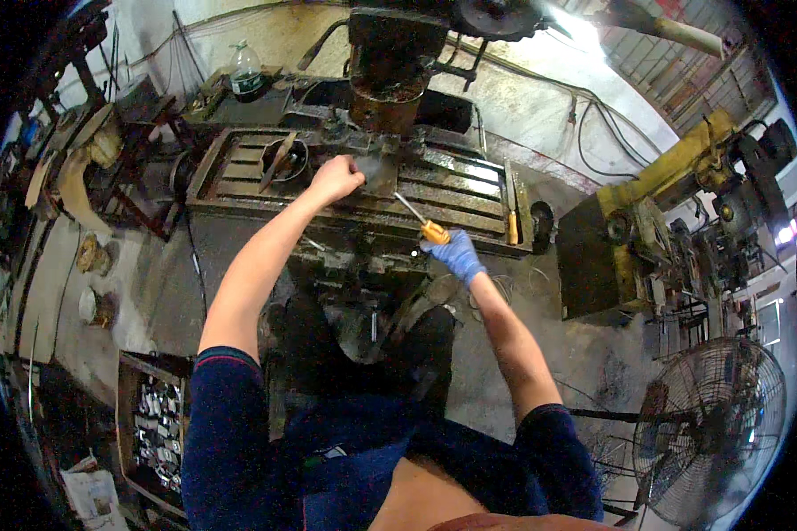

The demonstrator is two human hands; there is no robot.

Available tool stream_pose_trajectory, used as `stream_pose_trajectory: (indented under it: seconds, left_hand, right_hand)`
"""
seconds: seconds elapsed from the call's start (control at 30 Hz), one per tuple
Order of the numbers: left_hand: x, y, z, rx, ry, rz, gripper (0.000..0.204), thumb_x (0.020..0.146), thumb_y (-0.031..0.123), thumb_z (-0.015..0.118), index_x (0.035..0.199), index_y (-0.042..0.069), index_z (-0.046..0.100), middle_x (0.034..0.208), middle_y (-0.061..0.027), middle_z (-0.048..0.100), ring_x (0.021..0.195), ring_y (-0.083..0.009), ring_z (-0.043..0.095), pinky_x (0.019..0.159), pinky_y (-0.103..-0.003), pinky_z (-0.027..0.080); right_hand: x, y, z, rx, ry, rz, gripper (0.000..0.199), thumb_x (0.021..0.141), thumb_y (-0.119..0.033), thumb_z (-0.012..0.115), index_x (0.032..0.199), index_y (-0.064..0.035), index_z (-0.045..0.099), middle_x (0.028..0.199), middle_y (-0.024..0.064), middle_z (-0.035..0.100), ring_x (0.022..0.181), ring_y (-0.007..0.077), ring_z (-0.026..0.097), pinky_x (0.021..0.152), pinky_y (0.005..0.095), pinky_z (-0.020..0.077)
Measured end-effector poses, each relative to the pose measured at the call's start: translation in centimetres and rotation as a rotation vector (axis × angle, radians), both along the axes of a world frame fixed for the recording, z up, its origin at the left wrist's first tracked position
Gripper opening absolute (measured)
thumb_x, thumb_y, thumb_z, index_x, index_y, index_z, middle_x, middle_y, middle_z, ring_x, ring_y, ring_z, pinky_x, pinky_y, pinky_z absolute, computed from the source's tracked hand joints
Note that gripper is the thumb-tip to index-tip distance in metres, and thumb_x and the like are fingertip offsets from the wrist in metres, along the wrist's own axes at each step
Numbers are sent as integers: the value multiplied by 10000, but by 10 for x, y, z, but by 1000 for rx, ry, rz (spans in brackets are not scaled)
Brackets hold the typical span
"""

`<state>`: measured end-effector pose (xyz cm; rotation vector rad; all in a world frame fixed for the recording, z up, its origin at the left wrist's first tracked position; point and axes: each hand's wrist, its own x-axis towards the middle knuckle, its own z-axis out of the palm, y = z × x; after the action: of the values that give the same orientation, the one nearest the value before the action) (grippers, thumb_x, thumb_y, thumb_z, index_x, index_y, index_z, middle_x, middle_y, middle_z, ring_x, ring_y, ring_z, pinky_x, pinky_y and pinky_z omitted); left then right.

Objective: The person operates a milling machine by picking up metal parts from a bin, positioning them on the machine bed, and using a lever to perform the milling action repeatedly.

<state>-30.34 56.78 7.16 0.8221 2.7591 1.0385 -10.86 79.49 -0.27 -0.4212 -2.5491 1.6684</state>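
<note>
My right hand (pixel 457 255), in a blue glove, grips the yellow handle of a screwdriver (pixel 433 232). Its thin metal shaft points up and left, toward the middle of a slotted machine table (pixel 266 212). My bare left hand (pixel 336 180) is closed above that table, close to the block under the machine's spindle head (pixel 386 106). Whatever its fingers pinch, if anything, is hidden. To its left a round dark bowl (pixel 301 166) stands on the table, with a flat brown stick-like piece (pixel 277 163) lying across it.
Another yellow-handled tool (pixel 513 227) lies at the table's right end. A clear plastic bottle (pixel 245 69) stands behind on the left. Down at my left is a wooden box (pixel 126 416) of small metal parts; a large caged fan (pixel 710 429) and a yellow-green machine (pixel 593 257) are on the right.
</note>
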Motion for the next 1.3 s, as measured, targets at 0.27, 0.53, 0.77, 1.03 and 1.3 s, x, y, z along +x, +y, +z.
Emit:
stream_pose_trajectory:
  seconds: [0.27, 0.53, 0.77, 1.03, 1.3]
  left_hand:
    - [-22, 43, -5, -248, 104, 174, 316, 792, 321, 466, 925, 84, 628, 897, -163, 625, 852, -327, 598, 751, -429, 475]
    - [-7, 19, 14, -142, 223, 2, 330, 809, 382, 514, 928, 91, 614, 796, -149, 632, 772, -323, 605, 674, -424, 481]
    - [-6, 5, -6, -281, 479, -289, 256, 724, 200, 599, 959, 97, 594, 926, -101, 582, 787, -304, 592, 655, -427, 480]
    - [-20, 28, 16, -220, 328, -256, 344, 713, 187, 576, 1054, 146, 588, 916, -123, 625, 860, -305, 588, 737, -422, 475]
    - [-18, 22, 19, -296, 271, -268, 226, 685, 171, 603, 898, 96, 612, 846, -119, 630, 832, -302, 591, 714, -422, 468]
  right_hand:
    - [27, -30, -4, 148, -28, -286, 344, 699, -191, 720, 951, 22, 624, 826, 79, 646, 718, 125, 579, 654, 247, 462]
    - [76, 19, -28, 125, 24, -294, 426, 708, -335, 693, 955, 6, 626, 883, 151, 646, 796, 190, 619, 713, 287, 472]
    - [117, 29, -8, -89, -98, -369, 387, 717, -241, 711, 955, 47, 613, 879, 122, 642, 788, 162, 595, 690, 279, 476]
    - [141, 34, -24, -56, -132, -390, 360, 736, -190, 688, 984, 56, 603, 904, 125, 636, 794, 171, 596, 711, 269, 473]
    - [154, 31, -29, -228, -121, -415, 303, 737, -107, 659, 981, 62, 599, 850, 91, 635, 740, 152, 589, 678, 261, 468]
